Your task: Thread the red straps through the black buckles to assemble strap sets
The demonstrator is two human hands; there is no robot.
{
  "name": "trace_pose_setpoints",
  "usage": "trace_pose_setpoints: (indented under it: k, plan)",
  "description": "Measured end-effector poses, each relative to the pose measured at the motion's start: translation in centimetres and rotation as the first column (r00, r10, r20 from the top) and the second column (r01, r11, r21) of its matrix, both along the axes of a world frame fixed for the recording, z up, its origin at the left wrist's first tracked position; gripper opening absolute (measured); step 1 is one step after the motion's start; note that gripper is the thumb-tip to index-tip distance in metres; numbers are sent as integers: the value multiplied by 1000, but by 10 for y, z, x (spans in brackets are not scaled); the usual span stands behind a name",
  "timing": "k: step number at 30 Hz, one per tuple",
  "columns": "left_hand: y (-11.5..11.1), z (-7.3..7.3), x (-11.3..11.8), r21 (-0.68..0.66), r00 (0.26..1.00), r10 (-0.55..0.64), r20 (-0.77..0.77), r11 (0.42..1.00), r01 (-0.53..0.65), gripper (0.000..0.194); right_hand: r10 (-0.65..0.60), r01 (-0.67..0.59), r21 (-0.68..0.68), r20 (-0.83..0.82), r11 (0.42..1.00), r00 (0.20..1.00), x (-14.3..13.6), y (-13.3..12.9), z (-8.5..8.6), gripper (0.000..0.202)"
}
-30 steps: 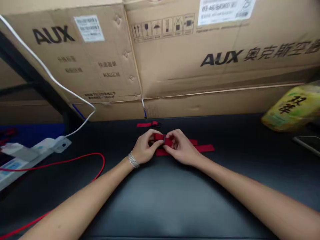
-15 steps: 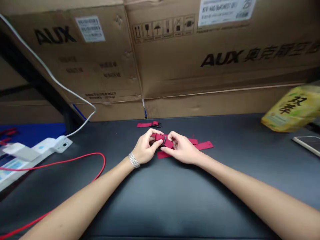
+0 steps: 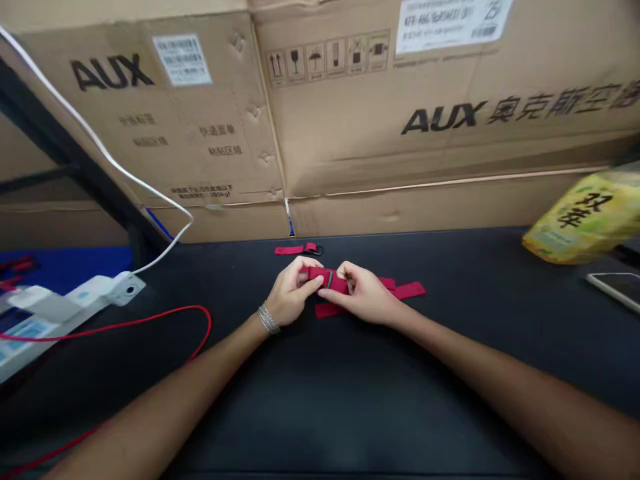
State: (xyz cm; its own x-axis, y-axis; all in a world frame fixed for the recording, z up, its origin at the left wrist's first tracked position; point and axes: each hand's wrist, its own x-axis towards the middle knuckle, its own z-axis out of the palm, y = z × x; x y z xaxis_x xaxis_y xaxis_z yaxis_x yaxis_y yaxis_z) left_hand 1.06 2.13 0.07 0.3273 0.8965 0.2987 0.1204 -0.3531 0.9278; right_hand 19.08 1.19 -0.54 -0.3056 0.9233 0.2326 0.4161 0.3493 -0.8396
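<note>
The fingers of the left hand pinch a red strap on one side of its dark buckle; those of the right hand pinch it on the other. More red strips lie beneath and beside the right hand on the black surface. Just beyond lies a small band with a black ring. Farther out are a power strip left, a yellow package right and cardboard boxes behind.

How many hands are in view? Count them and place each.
2: the left hand, holding red webbing left of a dark buckle, and the right hand, holding it on the buckle's right.
</note>
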Motion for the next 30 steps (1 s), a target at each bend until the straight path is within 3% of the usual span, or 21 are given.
trace_pose_setpoints:
  k: [9, 14, 21, 30]
  plan:
    - [0, 2, 1, -48, 999, 19, 41, 999, -17, 20, 30, -34, -70, -65, 997, 997, 0, 4, -2, 40]
    - [3, 0, 1, -86, 997, -1, 72, 996, 7, 20, 17, -20, -44, -54, 999, 998, 0, 3, -2, 39]
    - [4, -7, -3, 155, 993, 19, -113, 988, -1, 17, 36, -36, 25, 7, 999, 999, 1, -1, -1, 35]
    - [5, -6, -1, 199, 984, 41, -171, 980, -6, 13, 55, -55, 15, 19, 998, 998, 1, -1, 0, 34]
